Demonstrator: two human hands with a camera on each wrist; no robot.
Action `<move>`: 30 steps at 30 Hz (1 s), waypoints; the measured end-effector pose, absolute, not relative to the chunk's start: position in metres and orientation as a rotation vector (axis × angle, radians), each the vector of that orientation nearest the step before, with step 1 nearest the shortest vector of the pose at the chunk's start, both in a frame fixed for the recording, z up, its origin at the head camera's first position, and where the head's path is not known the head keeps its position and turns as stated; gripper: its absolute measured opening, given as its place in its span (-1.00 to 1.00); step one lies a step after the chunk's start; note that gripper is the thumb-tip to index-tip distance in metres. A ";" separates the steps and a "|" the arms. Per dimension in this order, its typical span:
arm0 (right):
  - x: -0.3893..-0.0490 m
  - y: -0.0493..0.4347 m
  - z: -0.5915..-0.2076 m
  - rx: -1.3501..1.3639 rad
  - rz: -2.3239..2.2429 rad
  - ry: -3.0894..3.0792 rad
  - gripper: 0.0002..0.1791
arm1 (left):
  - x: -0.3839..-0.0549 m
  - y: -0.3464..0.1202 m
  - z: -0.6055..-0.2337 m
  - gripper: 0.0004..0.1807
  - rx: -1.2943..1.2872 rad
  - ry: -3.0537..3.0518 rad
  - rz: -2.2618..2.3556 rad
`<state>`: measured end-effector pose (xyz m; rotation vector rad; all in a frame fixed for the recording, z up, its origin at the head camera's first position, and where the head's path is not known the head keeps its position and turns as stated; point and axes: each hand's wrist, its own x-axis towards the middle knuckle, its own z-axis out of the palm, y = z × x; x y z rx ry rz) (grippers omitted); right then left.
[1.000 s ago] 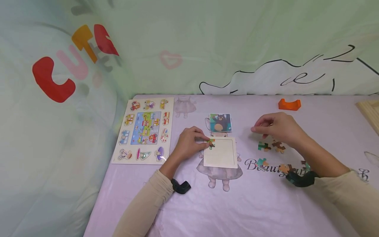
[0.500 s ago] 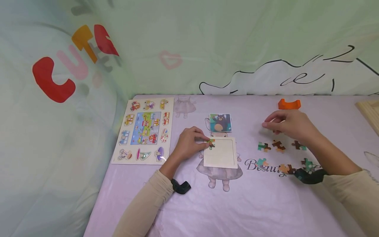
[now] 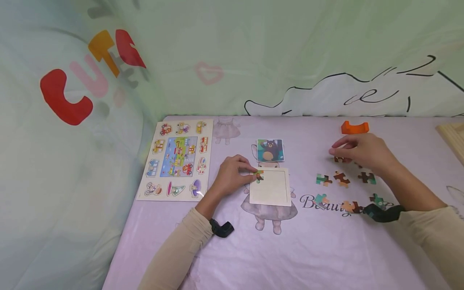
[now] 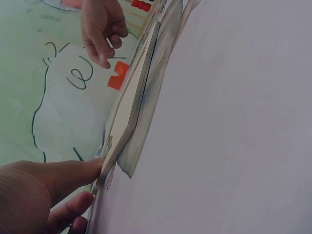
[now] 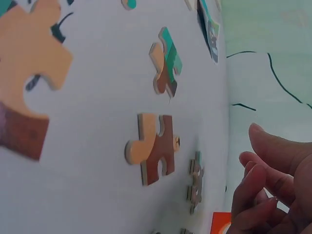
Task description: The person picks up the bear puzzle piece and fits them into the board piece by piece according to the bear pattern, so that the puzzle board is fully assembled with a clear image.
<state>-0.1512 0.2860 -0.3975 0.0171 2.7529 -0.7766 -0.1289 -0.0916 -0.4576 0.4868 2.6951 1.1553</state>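
My left hand (image 3: 232,175) grips the upper left corner of a pale square puzzle board (image 3: 270,191). Thumb and fingers meet at its edge in the left wrist view. One colourful puzzle piece (image 3: 258,176) sits in that corner of the board. To the right, my right hand (image 3: 364,151) hovers over loose jigsaw pieces, its fingers loosely bent and holding nothing. Below it lie a green-and-brown piece (image 3: 322,179), a brown-and-tan piece (image 5: 158,148) and several others. A brown piece (image 3: 340,159) shows partly from under the hand.
A bear picture card (image 3: 270,151) lies just behind the board. Further left is a large vehicle peg puzzle (image 3: 206,189). An orange block with a notch (image 3: 354,128) stands at the back right, and a wooden frame (image 3: 453,137) at the right edge.
My right hand has drawn away to the right, uncovering more jigsaw pieces, including the brown one beneath it. My left hand stays on the board's corner.
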 end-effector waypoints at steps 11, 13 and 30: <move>-0.155 0.305 -0.411 0.049 -0.722 2.772 -0.36 | -0.130 -0.092 -0.458 -0.79 0.488 2.695 1.161; -0.156 0.308 -0.413 0.055 -0.709 2.775 -0.35 | -0.130 -0.092 -0.458 -0.79 0.490 2.698 1.156; -0.154 0.314 -0.420 0.093 -0.700 2.768 -0.36 | -0.129 -0.092 -0.458 -0.79 0.509 2.714 1.145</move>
